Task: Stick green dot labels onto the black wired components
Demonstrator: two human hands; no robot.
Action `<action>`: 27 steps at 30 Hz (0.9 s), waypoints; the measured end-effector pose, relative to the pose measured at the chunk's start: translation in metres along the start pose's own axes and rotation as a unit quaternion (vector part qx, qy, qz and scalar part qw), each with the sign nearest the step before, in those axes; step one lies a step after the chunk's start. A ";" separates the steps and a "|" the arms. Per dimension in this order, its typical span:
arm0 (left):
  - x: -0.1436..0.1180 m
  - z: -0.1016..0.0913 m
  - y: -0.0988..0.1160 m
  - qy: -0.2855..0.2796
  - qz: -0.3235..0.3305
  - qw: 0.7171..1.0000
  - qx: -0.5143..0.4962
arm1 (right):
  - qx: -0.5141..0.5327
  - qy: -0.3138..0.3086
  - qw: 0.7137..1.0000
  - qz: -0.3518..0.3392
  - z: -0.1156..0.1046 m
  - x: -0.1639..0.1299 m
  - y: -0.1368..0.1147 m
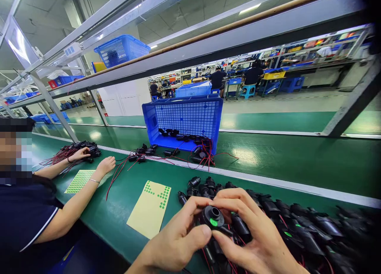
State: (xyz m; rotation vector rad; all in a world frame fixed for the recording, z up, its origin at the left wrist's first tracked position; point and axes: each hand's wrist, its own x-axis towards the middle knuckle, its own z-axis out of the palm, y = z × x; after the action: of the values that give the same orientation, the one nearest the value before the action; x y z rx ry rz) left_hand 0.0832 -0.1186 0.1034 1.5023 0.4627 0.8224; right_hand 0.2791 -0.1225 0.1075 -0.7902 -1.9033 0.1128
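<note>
Between the fingers of both my hands is a small black water pump [213, 216], its round end with a short nozzle facing up toward me. A green round sticker [213, 222] sits on that end face. My left hand [178, 238] grips the pump from the left, thumb at its near side. From the right, my right hand [253, 230] closes on it with thumb and fingers. Under and behind my hands lie many similar black pumps [306, 234] with red and black wires. Left of my hands lies a pale yellow sheet [143, 216] with green dot stickers along its upper part.
A blue crate [181, 121] lies on its side, pumps and red wires spilling out. On the left, a co-worker's hands [104, 166] are beside another pump pile [92, 149] and a second sticker sheet [79, 181]. A metal shelf frame [190, 53] crosses above the green bench [110, 222].
</note>
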 end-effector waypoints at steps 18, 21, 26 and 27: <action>-0.002 -0.005 0.015 -0.009 -0.050 0.940 0.337 | -0.065 -0.206 0.973 0.079 -0.035 -0.019 -0.005; 0.000 -0.001 0.018 -0.033 -0.049 0.924 0.377 | -0.095 -0.236 0.963 0.085 -0.033 -0.029 -0.005; 0.002 -0.001 0.019 -0.051 -0.047 0.918 0.390 | -0.159 -0.221 0.961 0.049 -0.025 -0.026 -0.010; 0.002 -0.002 0.017 -0.047 -0.049 0.921 0.383 | -0.163 -0.217 0.961 0.051 -0.024 -0.023 -0.010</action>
State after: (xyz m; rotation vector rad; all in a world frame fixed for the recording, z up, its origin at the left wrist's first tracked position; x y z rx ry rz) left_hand 0.0804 -0.1177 0.1200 2.2026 0.8427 0.4959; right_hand 0.3004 -0.1499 0.1046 -1.1609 -2.3305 0.0366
